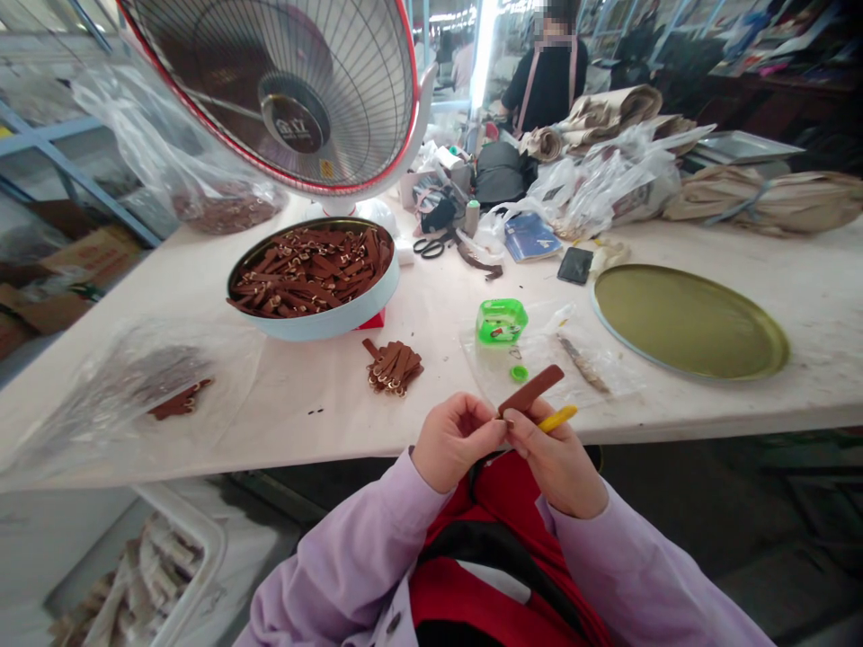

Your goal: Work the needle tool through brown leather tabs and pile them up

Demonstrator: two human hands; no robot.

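Note:
My left hand and my right hand meet just below the table's near edge, both closed. Together they pinch one end of a brown leather strap that sticks up and to the right. My right hand also holds a thin yellow tool between its fingers. A small pile of similar brown straps lies on the white table just beyond my hands. A round tin full of several more straps stands further back on the left.
A green container and its cap sit near a clear plastic bag. A gold round lid lies right. A fan heater, scissors, a phone and bags crowd the back. Another person stands far behind.

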